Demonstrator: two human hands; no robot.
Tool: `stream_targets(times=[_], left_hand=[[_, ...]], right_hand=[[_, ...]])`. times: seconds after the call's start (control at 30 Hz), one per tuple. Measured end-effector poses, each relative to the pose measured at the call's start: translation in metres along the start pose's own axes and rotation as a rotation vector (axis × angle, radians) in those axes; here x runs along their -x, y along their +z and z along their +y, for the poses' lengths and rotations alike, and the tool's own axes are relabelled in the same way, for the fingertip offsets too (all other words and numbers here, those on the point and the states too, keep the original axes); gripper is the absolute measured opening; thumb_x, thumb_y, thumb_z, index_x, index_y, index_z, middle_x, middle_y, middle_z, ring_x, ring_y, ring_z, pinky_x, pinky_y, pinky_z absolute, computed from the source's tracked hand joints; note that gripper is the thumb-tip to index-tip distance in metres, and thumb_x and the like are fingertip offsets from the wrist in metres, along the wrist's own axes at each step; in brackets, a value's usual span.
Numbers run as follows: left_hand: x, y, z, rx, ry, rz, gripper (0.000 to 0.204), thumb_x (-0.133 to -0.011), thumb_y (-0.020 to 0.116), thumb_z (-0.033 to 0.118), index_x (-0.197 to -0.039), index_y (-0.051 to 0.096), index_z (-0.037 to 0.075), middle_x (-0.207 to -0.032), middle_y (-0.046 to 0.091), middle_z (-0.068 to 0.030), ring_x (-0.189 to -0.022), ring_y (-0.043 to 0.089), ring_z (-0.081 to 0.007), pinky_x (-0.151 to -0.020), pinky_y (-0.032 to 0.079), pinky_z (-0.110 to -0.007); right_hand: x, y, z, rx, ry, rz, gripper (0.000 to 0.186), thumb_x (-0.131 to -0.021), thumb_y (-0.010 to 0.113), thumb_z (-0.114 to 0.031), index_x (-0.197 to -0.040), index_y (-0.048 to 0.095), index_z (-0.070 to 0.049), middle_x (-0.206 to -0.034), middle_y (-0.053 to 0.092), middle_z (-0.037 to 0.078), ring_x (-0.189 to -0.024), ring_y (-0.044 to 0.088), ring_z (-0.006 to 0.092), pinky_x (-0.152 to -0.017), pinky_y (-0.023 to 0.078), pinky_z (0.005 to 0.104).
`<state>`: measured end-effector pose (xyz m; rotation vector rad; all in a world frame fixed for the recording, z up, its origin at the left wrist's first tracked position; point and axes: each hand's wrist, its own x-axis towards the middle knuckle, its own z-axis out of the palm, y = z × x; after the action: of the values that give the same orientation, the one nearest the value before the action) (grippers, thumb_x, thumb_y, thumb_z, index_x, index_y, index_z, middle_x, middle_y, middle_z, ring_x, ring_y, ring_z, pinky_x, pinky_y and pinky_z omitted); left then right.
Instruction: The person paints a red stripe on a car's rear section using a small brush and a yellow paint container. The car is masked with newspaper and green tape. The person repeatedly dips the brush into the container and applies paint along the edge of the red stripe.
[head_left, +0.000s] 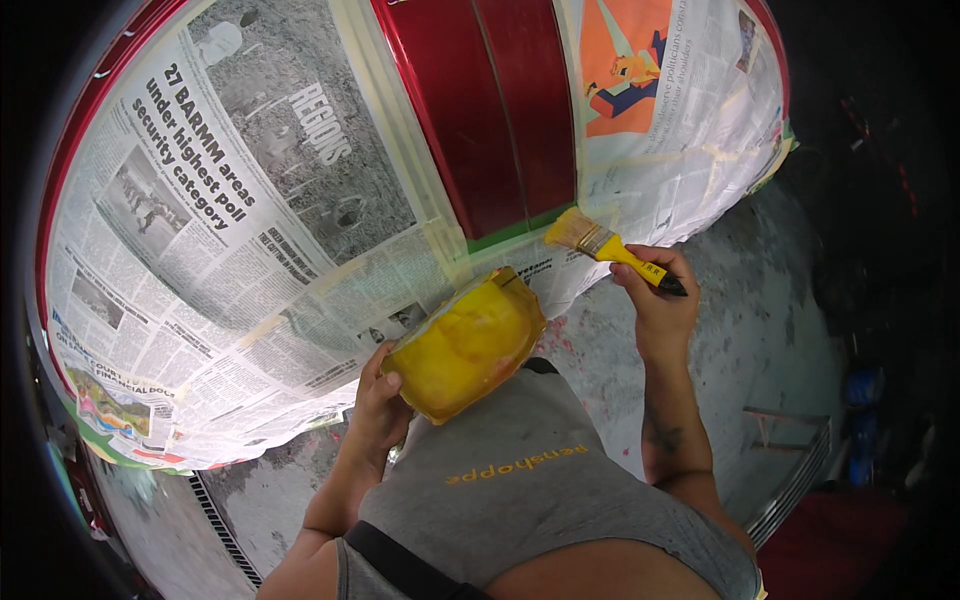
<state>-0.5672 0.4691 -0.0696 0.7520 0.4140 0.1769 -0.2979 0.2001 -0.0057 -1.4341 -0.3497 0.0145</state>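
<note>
My left hand [384, 392] is closed on the near left edge of a yellow, cut-open plastic container [465, 345], tilted so its stained inside shows. In my right hand [660, 295] is a paintbrush [615, 248] with a yellow, black-tipped handle and pale bristles. The fingers pinch it by the handle, and its bristles lie over the lower right corner of a glossy red panel [490, 110]. A green strip [515, 232] runs along the panel's lower edge. Newspaper sheets [300, 200] held with masking tape [395, 120] cover the curved surface on both sides.
Below the papered surface lies a grey, stained concrete floor [760, 290]. A slotted drain grate [218, 525] runs along the lower left. At the right are a metal frame [790, 490], a dark red item [835, 545] and blue objects [862, 415] in shadow.
</note>
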Motion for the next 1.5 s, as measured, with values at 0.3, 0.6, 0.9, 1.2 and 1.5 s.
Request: stream_targets(times=[0.3,0.6,0.9,1.2,1.5], left_hand=[[0.004,-0.006,0.003,0.009,-0.003,-0.007,0.092,-0.086,0.092,0.044,-0.153,0.049,-0.002,-0.141,0.067,-0.0155,-0.130,0.070,-0.0280,-0.109,0.059,-0.046],[0.010,-0.010,0.006,0.026,0.017,-0.006,0.089,-0.085,0.093,0.045,-0.149,0.052,-0.001,-0.136,0.067,-0.0148,-0.127,0.070,-0.0270,-0.107,0.060,-0.042],[0.009,-0.006,0.008,0.007,0.025,-0.009,0.084,-0.086,0.092,0.047,-0.144,0.053,0.000,-0.131,0.067,-0.0134,-0.123,0.070,-0.0248,-0.106,0.060,-0.041],[0.008,0.004,0.009,-0.013,0.050,-0.001,0.084,-0.086,0.091,0.049,-0.143,0.054,0.000,-0.131,0.068,-0.0131,-0.123,0.070,-0.0242,-0.106,0.059,-0.041],[0.009,0.015,0.015,-0.018,0.085,0.001,0.077,-0.087,0.091,0.049,-0.136,0.056,0.002,-0.130,0.068,-0.0125,-0.121,0.070,-0.0233,-0.105,0.059,-0.041]], right_hand=[[-0.029,0.032,-0.029,0.602,-0.374,-0.238,0.018,-0.098,0.084,0.003,-0.112,0.073,0.003,-0.106,0.078,0.011,-0.092,0.076,0.0173,-0.088,0.062,0.0313],[-0.047,0.043,-0.077,0.627,-0.562,-0.136,0.023,-0.095,0.087,0.001,-0.112,0.072,0.002,-0.105,0.077,0.016,-0.092,0.080,0.0244,-0.084,0.064,0.0342],[-0.040,0.049,-0.028,0.595,-0.462,-0.206,0.023,-0.095,0.089,-0.004,-0.111,0.072,0.001,-0.105,0.077,0.015,-0.091,0.080,0.0249,-0.082,0.064,0.0342],[-0.047,0.047,-0.049,0.641,-0.459,-0.299,0.022,-0.095,0.089,0.000,-0.111,0.075,0.002,-0.106,0.079,0.012,-0.094,0.077,0.0164,-0.086,0.061,0.0300],[-0.062,0.033,-0.092,0.620,-0.318,-0.345,0.022,-0.092,0.090,0.001,-0.109,0.075,0.002,-0.102,0.080,0.010,-0.090,0.074,0.0148,-0.083,0.060,0.0285]])
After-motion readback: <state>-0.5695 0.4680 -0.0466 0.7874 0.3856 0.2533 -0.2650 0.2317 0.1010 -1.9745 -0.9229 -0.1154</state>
